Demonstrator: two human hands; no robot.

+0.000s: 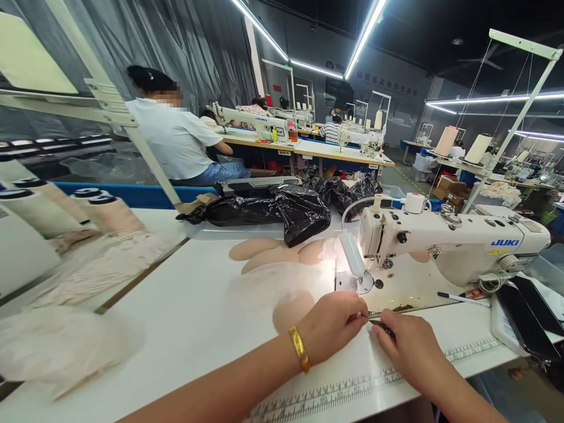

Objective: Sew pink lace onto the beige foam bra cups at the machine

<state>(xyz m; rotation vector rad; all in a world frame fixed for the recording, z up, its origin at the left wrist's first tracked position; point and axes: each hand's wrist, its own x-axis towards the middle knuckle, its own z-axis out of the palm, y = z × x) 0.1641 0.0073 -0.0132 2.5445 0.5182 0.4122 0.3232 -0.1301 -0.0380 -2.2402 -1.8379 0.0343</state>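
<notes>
At the front of the white sewing machine [440,235], my two hands nearly meet above the table. My left hand [332,323], with a gold bracelet [299,349] at the wrist, is closed in a pinch; what lies between its fingertips is too small to make out. My right hand [409,346] grips a small dark tool [382,326] with a thin tip pointing at the left fingertips. Its exact kind is unclear. Just behind the hands is the lit needle plate [365,283]. Beige rounded fabric pieces [294,310] lie left of it.
Black plastic bags [264,211] lie along the table's back edge. A pen [462,298] and a phone [524,317] are at right. A ruler strip [330,396] runs along the front edge. Thread cones [112,212] and pale fabric [57,346] sit left. A co-worker [176,135] sits beyond.
</notes>
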